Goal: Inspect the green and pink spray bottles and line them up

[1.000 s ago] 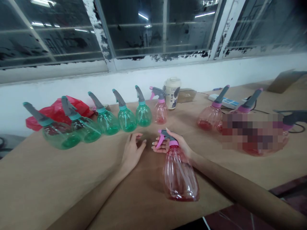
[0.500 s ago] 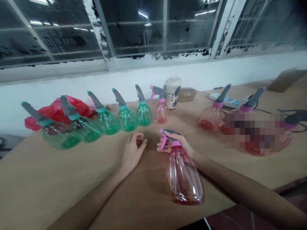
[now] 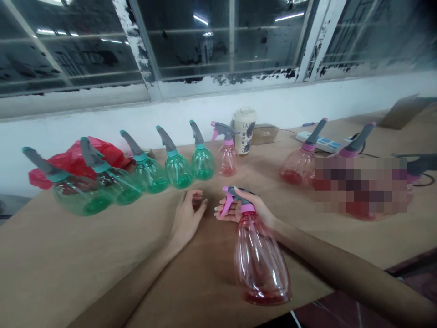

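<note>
A clear pink spray bottle (image 3: 261, 264) with a grey and pink trigger head is in my right hand (image 3: 261, 209), which wraps round its neck from behind. A little red liquid lies at its bottom. My left hand (image 3: 187, 214) rests on the table to the left of that bottle, fingers loosely curled and apart, with nothing in them. Beyond my left hand several green spray bottles (image 3: 179, 172) stand in a row. Another pink spray bottle (image 3: 227, 159) stands at the right end of that row, its nozzle turned left.
Further pink spray bottles (image 3: 296, 166) stand at the right, partly hidden by a blurred patch. Behind are a paper cup (image 3: 244, 132), a small cardboard box (image 3: 265, 135), a power strip (image 3: 319, 142) with cables, and a red plastic bag (image 3: 80, 157). The table's front edge is at the lower right.
The pink spray bottle in my right hand has shifted slightly toward me and to the left. My left hand stays almost where it was.
</note>
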